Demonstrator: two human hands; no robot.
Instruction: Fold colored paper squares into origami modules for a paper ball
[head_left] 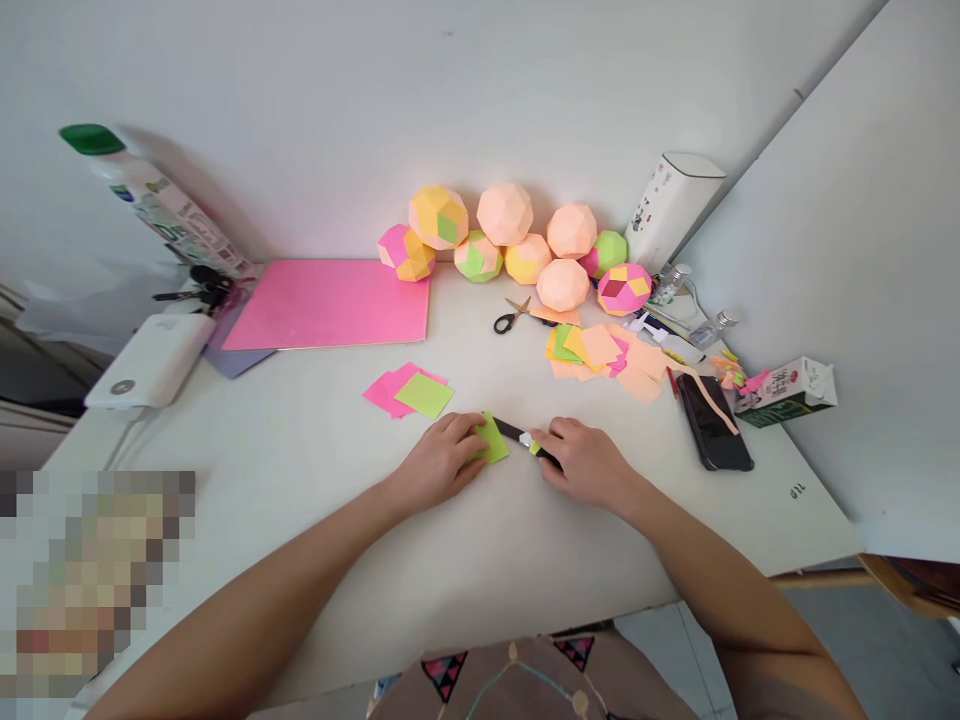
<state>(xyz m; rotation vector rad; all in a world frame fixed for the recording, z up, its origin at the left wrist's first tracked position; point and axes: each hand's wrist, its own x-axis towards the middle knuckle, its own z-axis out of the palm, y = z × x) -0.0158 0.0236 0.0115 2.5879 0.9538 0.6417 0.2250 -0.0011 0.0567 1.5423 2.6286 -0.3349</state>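
White desk: nine balls, one black tool in the right hand.

Far left there's a white bottle with a green cap, plus a chunky white device with a cord coming off it. Next to those is a jumble of black bits (keys maybe, too cluttered to tell honestly). A big pink board lies flat, partly over a purple sheet. Over right: a tall white canister, two small clear jars, and a dark phone just beside a drink carton.
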